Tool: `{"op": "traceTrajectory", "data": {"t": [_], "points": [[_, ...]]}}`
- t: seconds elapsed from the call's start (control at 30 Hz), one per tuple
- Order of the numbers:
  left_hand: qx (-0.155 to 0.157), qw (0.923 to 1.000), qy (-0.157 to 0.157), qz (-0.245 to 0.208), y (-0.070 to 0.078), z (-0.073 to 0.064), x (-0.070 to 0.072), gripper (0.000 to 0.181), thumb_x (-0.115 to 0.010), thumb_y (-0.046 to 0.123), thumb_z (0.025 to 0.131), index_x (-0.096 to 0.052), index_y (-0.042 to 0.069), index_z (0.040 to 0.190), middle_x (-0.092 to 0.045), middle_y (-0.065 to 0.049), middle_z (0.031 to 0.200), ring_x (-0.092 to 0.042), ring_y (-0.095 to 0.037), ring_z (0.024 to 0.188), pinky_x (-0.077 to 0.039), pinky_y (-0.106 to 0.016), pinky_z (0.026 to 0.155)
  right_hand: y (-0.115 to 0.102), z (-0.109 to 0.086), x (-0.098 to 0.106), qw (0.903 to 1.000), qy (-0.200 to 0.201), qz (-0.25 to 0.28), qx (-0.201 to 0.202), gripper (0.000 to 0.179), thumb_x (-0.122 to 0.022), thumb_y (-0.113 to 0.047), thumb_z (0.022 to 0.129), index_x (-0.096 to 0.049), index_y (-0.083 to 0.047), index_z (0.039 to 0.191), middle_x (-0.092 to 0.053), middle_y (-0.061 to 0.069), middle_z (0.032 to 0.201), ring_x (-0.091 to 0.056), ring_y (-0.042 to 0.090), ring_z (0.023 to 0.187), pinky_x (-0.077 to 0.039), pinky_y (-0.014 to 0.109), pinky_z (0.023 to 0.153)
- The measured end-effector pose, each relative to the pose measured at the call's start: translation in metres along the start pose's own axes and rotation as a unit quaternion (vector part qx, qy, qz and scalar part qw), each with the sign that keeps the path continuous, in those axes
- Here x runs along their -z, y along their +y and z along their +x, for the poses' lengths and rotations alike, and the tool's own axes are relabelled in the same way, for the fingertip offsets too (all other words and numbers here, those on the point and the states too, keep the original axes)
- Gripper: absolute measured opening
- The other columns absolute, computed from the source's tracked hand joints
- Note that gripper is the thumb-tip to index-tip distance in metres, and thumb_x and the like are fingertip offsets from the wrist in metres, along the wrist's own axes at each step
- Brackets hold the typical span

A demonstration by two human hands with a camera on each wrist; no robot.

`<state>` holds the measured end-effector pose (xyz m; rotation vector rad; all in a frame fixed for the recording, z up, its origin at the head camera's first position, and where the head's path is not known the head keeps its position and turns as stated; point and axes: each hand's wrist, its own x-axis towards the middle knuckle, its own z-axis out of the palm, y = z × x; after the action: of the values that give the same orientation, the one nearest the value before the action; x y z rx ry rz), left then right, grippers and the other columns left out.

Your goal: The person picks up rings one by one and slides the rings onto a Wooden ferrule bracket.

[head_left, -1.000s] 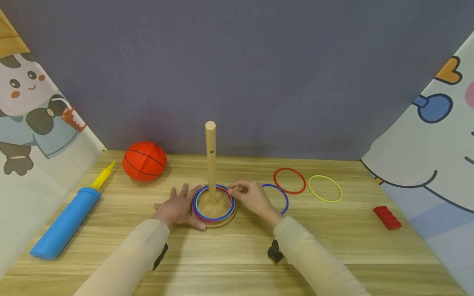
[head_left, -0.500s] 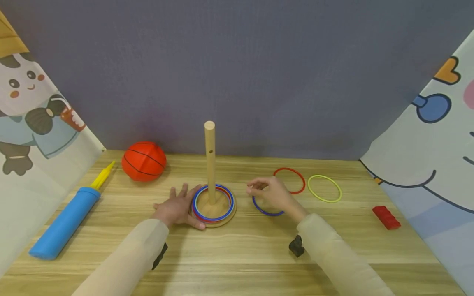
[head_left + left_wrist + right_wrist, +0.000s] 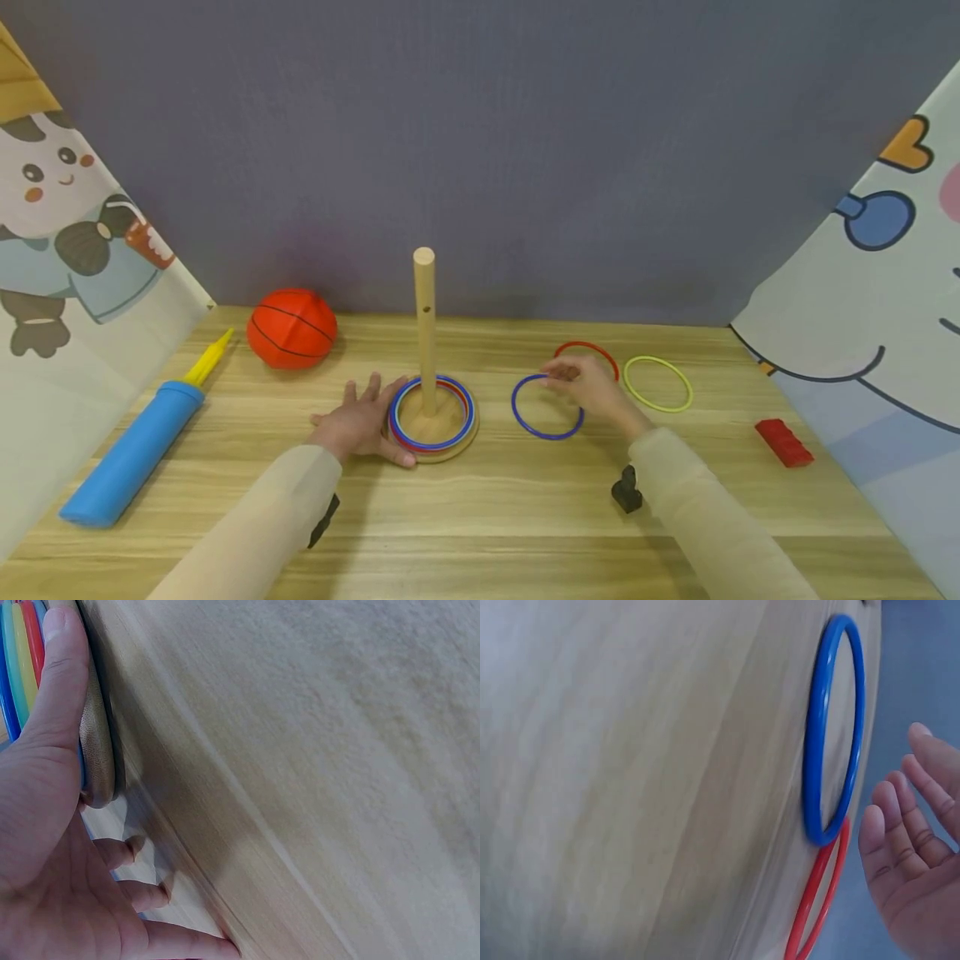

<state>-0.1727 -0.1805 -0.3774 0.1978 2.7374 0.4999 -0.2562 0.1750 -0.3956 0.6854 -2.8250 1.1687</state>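
A wooden peg [image 3: 425, 333] stands upright on a round wooden base [image 3: 453, 451], with several coloured rings [image 3: 431, 448] stacked around its foot. My left hand [image 3: 360, 425] rests against the base's left side, fingers spread and thumb along the front edge. In the left wrist view, blue, green, yellow and red rings [image 3: 22, 656] show beside the thumb. My right hand [image 3: 592, 390] hovers over a loose blue ring [image 3: 547, 436], its fingers loosely bent and holding nothing. In the right wrist view the fingers are apart from that ring, which lies flat next to a red ring [image 3: 810, 900].
On the right of the table [image 3: 480, 517] are a yellow ring [image 3: 658, 408] and a red block-like piece [image 3: 783, 442]. A small red basketball [image 3: 292, 329] sits at the back left, near a blue pump [image 3: 135, 454] with a yellow nozzle. A grey wall closes off the back.
My right hand has let go of the blue ring on the stack and moved right, over the loose blue ring. My left hand has stayed at the base.
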Motion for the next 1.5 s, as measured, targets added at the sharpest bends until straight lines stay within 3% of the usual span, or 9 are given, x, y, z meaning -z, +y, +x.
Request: {"op": "traceTrajectory", "data": {"t": [0.3, 0.7, 0.9, 1.1, 1.5], "points": [[0.002, 1.0000, -0.004, -0.004, 0.000, 0.001, 0.000, 0.128, -0.092, 0.057, 0.063, -0.021, 0.018, 0.163, -0.009, -0.032, 0.164, -0.004, -0.064, 0.145, -0.019, -0.095, 0.082, 0.014, 0.006, 0.003, 0.9992, -0.002, -0.036, -0.014, 0.022, -0.078, -0.008, 0.089, -0.075, 0.006, 0.107, -0.072, 0.008, 0.088, -0.066, 0.022, 0.080, -0.053, 0.032, 0.073], [0.003, 1.0000, -0.001, -0.002, 0.000, 0.001, -0.001, 0.126, -0.092, 0.055, 0.064, -0.022, 0.018, 0.163, -0.009, -0.031, 0.164, -0.004, -0.064, 0.145, -0.018, -0.094, 0.084, 0.016, 0.011, -0.002, 0.9942, -0.004, -0.104, -0.029, 0.019, -0.081, -0.014, 0.088, -0.078, 0.000, 0.099, -0.067, 0.001, 0.078, -0.058, 0.012, 0.075, -0.045, 0.027, 0.068], [0.003, 1.0000, 0.000, 0.000, -0.002, 0.003, -0.003, 0.127, -0.092, 0.056, 0.064, -0.022, 0.018, 0.163, -0.009, -0.031, 0.165, -0.004, -0.064, 0.145, -0.018, -0.094, 0.084, 0.014, 0.009, -0.004, 0.9938, -0.007, -0.107, -0.030, 0.014, -0.082, -0.014, 0.087, -0.079, -0.002, 0.094, -0.063, -0.002, 0.073, -0.052, 0.010, 0.071, -0.041, 0.026, 0.066], [0.004, 1.0000, -0.001, 0.004, -0.002, 0.003, -0.003, 0.127, -0.092, 0.057, 0.063, -0.022, 0.019, 0.163, -0.010, -0.031, 0.165, -0.005, -0.064, 0.145, -0.019, -0.094, 0.083, 0.011, 0.001, -0.002, 0.9921, -0.039, -0.114, -0.035, 0.007, -0.081, -0.015, 0.087, -0.078, -0.009, 0.089, -0.058, -0.006, 0.073, -0.050, 0.010, 0.070, -0.041, 0.027, 0.065], [0.008, 0.9999, -0.006, -0.001, 0.000, 0.001, -0.001, 0.127, -0.092, 0.055, 0.065, -0.021, 0.018, 0.163, -0.008, -0.030, 0.165, -0.004, -0.063, 0.145, -0.018, -0.094, 0.085, 0.017, -0.011, 0.001, 0.9950, -0.056, -0.082, 0.001, 0.007, -0.080, -0.011, 0.087, -0.074, -0.012, 0.083, -0.064, -0.007, 0.074, -0.055, 0.008, 0.068, -0.046, 0.026, 0.065]]}}
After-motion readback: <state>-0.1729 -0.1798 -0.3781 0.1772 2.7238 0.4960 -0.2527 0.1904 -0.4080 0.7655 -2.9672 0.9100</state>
